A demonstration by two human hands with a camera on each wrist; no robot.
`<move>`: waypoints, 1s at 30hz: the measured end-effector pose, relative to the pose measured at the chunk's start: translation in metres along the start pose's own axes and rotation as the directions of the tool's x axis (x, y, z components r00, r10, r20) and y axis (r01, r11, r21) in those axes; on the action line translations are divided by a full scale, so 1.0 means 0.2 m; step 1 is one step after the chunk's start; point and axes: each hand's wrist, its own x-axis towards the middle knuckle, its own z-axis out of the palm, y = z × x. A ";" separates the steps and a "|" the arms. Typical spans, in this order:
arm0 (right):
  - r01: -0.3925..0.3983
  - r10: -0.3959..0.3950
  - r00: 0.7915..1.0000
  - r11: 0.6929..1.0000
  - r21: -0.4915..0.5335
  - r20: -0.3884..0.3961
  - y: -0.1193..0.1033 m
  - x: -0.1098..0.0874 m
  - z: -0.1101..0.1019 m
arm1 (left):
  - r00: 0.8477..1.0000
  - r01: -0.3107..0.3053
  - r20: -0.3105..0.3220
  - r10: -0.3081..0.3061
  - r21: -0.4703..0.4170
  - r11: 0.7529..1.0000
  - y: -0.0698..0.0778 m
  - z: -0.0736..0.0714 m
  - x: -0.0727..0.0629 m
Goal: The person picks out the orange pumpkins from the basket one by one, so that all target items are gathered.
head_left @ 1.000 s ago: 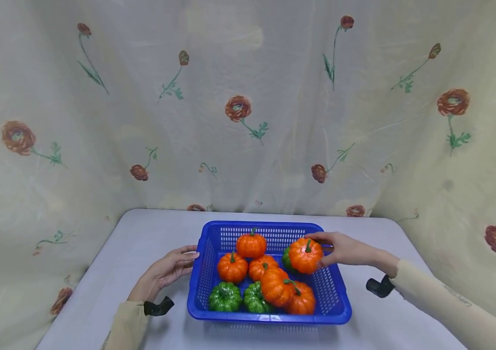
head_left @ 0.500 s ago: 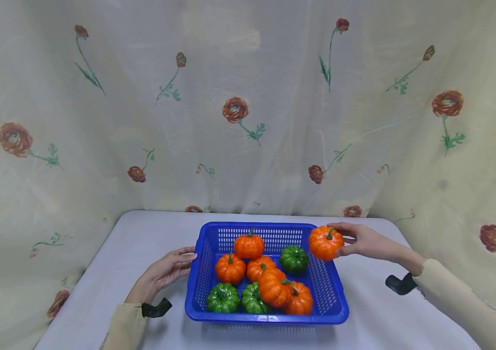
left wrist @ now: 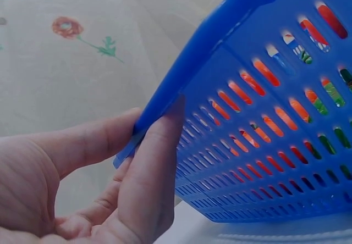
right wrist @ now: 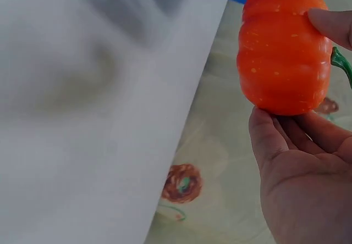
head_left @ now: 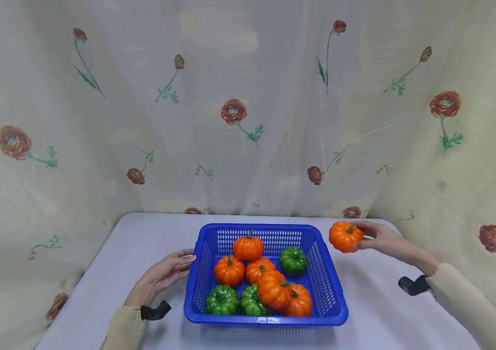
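A blue plastic basket (head_left: 267,320) stands on the table with several orange pumpkins (head_left: 229,270) and green pumpkins (head_left: 293,261) inside. My left hand (head_left: 164,273) pinches the basket's left rim; in the left wrist view the thumb and fingers (left wrist: 151,172) lie on either side of that rim. Off the basket's right side, my right hand (head_left: 381,239) holds one orange pumpkin (head_left: 345,236) in the air. The right wrist view shows this pumpkin (right wrist: 284,51) between the thumb above and the fingers below, its green stem toward the palm.
The white table (head_left: 374,301) extends around the basket on both sides. Behind it hangs a pale curtain (head_left: 274,146) printed with flowers. A black strap (head_left: 156,311) is on the left wrist and another strap (head_left: 414,286) on the right.
My right hand has carried the orange pumpkin up out of the basket and to the right, past its rim. A green pumpkin behind it came into full view. My left hand stays at the rim.
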 end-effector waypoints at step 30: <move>-0.320 0.329 0.943 0.939 0.130 -0.056 0.57 0.11 0.14 | 1.000 0.002 0.007 -0.002 -0.019 1.000 0.00 0.00 -0.01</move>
